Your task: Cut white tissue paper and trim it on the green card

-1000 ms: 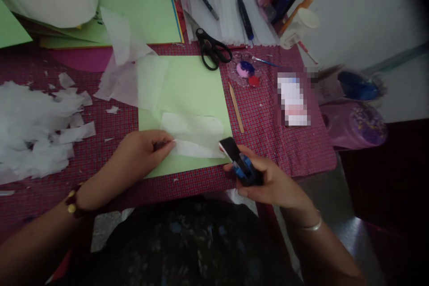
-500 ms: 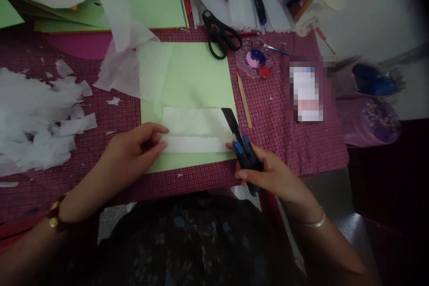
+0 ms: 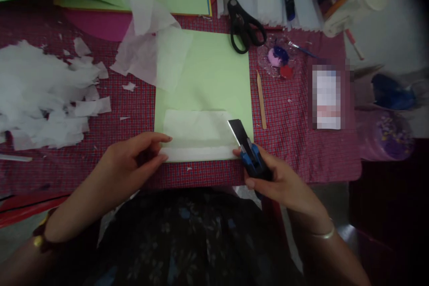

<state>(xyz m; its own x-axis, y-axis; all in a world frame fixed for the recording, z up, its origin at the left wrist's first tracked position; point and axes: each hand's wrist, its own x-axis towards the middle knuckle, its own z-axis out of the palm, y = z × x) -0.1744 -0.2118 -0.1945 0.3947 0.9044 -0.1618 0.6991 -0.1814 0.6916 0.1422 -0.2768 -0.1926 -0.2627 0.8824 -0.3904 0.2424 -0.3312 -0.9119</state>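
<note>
My left hand point(image 3: 134, 161) pinches the left end of the tissue point(image 3: 197, 136) at the table's point(image 3: 295, 143) near edge; my right hand point(image 3: 281, 183) grips a cutter point(image 3: 250, 154), blade on the tissue's right end.

Pixelated patch point(image 3: 326, 98) (on the cloth) hides something.
</note>
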